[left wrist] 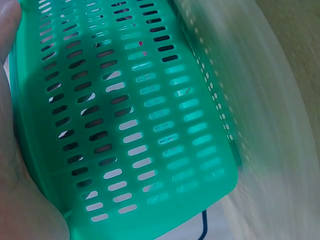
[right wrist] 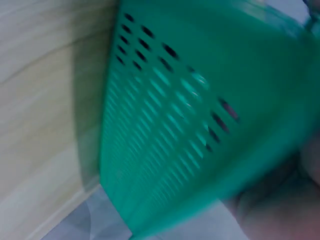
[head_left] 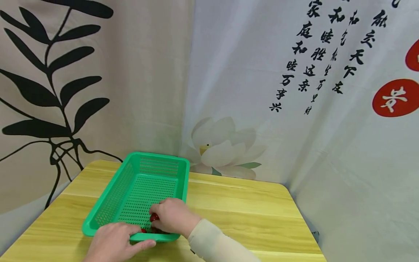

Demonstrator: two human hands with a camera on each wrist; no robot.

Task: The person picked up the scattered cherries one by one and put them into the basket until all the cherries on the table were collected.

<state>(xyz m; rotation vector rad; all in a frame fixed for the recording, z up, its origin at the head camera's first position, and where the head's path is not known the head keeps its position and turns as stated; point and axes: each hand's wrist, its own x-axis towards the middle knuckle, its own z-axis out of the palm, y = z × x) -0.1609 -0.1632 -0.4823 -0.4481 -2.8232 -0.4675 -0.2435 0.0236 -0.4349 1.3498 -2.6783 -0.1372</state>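
A green plastic basket (head_left: 160, 238) with slotted walls lies on the wooden table. My left hand (head_left: 114, 240) grips its near rim, with the fingers over the inner side and the thumb outside. In the left wrist view, part of this hand (left wrist: 25, 190) lies along the basket's edge. My right hand (head_left: 175, 216) reaches into the near right corner of the basket, fingers curled round a shiny dark red round fruit (head_left: 154, 217). Beside the left fingertips, a small bright red piece (head_left: 143, 230) shows just inside the rim. Darker red pieces below the right hand are mostly hidden.
The yellow wood-grain table (head_left: 242, 214) extends to the right of the basket, with its far edge close to a printed curtain (head_left: 157, 91). A second curtain panel (head_left: 353, 153) hangs along the right side. The basket's far end stands near the table's back edge.
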